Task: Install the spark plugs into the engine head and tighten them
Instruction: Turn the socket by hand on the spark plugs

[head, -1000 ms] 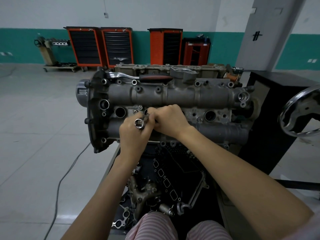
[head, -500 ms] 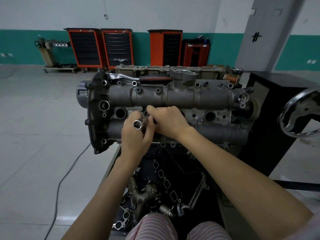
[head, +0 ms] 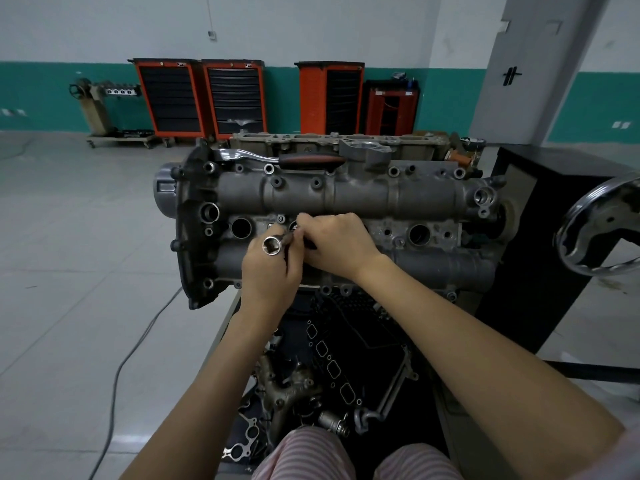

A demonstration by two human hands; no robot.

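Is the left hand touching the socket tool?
Touching. The head view shows the left hand wrapped around the socket tool, whose open end sticks out above the fingers. The right hand pinches it further along.

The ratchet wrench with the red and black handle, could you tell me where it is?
The ratchet wrench lies along the engine head's far top edge, left of centre.

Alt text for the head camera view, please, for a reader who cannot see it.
Both hands meet over the middle of an engine head: the left hand grips a socket, and the right hand pinches something small beside it. A ratchet lies on the engine's far edge.
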